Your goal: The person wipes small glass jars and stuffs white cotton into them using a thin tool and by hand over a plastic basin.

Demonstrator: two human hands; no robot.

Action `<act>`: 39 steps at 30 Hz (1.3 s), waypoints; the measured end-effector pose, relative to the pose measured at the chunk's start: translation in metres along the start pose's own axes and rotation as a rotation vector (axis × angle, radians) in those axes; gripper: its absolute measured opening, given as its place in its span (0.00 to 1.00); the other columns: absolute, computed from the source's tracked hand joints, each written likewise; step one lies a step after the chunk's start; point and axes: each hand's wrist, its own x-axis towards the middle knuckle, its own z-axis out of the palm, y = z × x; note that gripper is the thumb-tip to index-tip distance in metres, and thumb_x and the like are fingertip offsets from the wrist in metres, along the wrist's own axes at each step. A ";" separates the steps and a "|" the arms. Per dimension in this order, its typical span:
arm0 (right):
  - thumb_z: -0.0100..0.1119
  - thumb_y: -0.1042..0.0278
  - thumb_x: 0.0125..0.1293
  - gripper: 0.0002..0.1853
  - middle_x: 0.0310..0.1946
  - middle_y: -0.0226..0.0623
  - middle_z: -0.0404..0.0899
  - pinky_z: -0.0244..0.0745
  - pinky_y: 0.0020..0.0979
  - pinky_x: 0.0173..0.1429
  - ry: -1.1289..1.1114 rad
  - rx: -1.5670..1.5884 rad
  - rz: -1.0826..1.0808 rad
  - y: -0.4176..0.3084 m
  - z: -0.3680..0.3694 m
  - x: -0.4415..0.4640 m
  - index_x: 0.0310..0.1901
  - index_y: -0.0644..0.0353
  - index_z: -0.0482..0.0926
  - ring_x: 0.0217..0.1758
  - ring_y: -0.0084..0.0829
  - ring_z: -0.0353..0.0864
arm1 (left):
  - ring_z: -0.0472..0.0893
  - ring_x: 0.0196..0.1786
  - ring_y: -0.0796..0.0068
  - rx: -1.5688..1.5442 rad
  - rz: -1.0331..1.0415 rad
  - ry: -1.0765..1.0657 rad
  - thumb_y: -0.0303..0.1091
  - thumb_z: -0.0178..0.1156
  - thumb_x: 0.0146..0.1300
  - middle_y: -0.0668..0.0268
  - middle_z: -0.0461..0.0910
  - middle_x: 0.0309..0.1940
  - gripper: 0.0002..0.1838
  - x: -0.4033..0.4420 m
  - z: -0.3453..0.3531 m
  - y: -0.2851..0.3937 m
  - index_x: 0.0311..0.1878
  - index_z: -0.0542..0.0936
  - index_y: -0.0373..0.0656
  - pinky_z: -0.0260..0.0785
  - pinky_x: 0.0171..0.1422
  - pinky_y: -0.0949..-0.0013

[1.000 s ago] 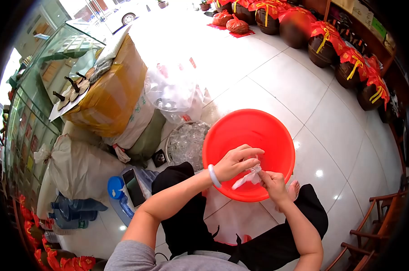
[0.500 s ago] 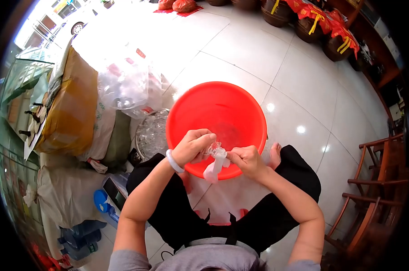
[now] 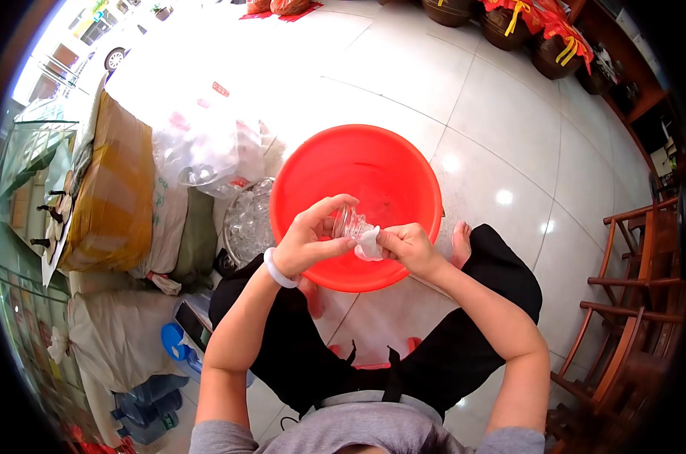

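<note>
My left hand point(image 3: 310, 240), with a pale bangle at its wrist, grips a small clear glass vessel point(image 3: 348, 221) between thumb and fingers. I cannot make out whether it is a cup or a little bottle. A white cloth point(image 3: 369, 247), perhaps tissue, is pinched in my right hand point(image 3: 412, 250) and touches the lower right end of the glass. Both hands are over the near part of a large red plastic basin point(image 3: 312, 163). Left of the basin stands a round metal bowl point(image 3: 231, 244) filled with several clear glass-like pieces point(image 3: 252, 219).
A clear plastic bag point(image 3: 206, 151) and a taped cardboard box point(image 3: 116, 189) stand to the left. Large water bottles point(image 3: 146, 412) lie at lower left. Wooden chairs point(image 3: 630, 303) are at right; dark jars point(image 3: 551, 60) with red covers line the back.
My left hand's fingers have spread more around the glass, which now shows more. The cloth, hanging down before, is bunched up against the glass's end. The view has shifted slightly.
</note>
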 end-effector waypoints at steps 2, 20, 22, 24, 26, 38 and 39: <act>0.51 0.56 0.66 0.22 0.14 0.29 0.72 0.61 0.22 0.23 -0.021 0.013 0.013 0.003 0.001 0.000 0.23 0.68 0.77 0.19 0.17 0.67 | 0.76 0.34 0.81 0.000 -0.086 -0.008 0.26 0.58 0.58 0.64 0.76 0.38 0.20 -0.001 -0.002 0.005 0.54 0.69 0.33 0.70 0.35 0.78; 0.50 0.59 0.66 0.21 0.13 0.35 0.73 0.64 0.25 0.24 0.050 -0.209 -0.186 -0.001 0.006 -0.001 0.22 0.67 0.76 0.18 0.21 0.71 | 0.71 0.22 0.83 0.018 -0.239 0.087 0.36 0.52 0.64 0.70 0.73 0.25 0.15 0.001 -0.001 0.001 0.49 0.73 0.35 0.64 0.27 0.80; 0.50 0.58 0.66 0.21 0.13 0.35 0.72 0.64 0.25 0.24 0.041 -0.204 -0.143 -0.003 0.004 0.000 0.22 0.67 0.76 0.18 0.21 0.71 | 0.71 0.24 0.84 -0.011 -0.186 0.084 0.36 0.55 0.63 0.71 0.72 0.28 0.18 0.001 0.001 0.003 0.52 0.72 0.37 0.64 0.29 0.81; 0.49 0.58 0.66 0.21 0.13 0.35 0.72 0.64 0.26 0.24 0.033 -0.199 -0.100 -0.002 0.005 0.000 0.22 0.67 0.75 0.18 0.21 0.70 | 0.73 0.26 0.82 0.026 -0.138 0.047 0.31 0.52 0.63 0.69 0.74 0.27 0.20 0.000 0.000 0.002 0.57 0.68 0.35 0.65 0.32 0.79; 0.49 0.58 0.66 0.22 0.12 0.34 0.71 0.63 0.27 0.23 0.083 -0.154 -0.166 0.002 0.007 0.001 0.21 0.67 0.75 0.17 0.21 0.69 | 0.73 0.27 0.82 0.024 -0.124 0.034 0.30 0.54 0.61 0.68 0.74 0.29 0.21 -0.001 0.000 0.004 0.58 0.67 0.35 0.65 0.33 0.79; 0.50 0.56 0.65 0.22 0.12 0.33 0.70 0.62 0.27 0.23 0.055 -0.187 -0.075 0.002 0.004 0.000 0.20 0.66 0.75 0.17 0.21 0.69 | 0.75 0.41 0.81 0.059 -0.006 -0.063 0.18 0.57 0.54 0.67 0.72 0.45 0.24 0.000 -0.004 -0.004 0.56 0.68 0.36 0.68 0.46 0.75; 0.50 0.56 0.65 0.22 0.12 0.33 0.70 0.62 0.27 0.23 0.054 -0.185 -0.075 0.000 0.004 -0.001 0.20 0.66 0.75 0.17 0.21 0.69 | 0.75 0.41 0.81 0.103 0.034 -0.069 0.17 0.57 0.52 0.66 0.72 0.46 0.24 0.000 -0.005 -0.006 0.55 0.69 0.36 0.68 0.46 0.75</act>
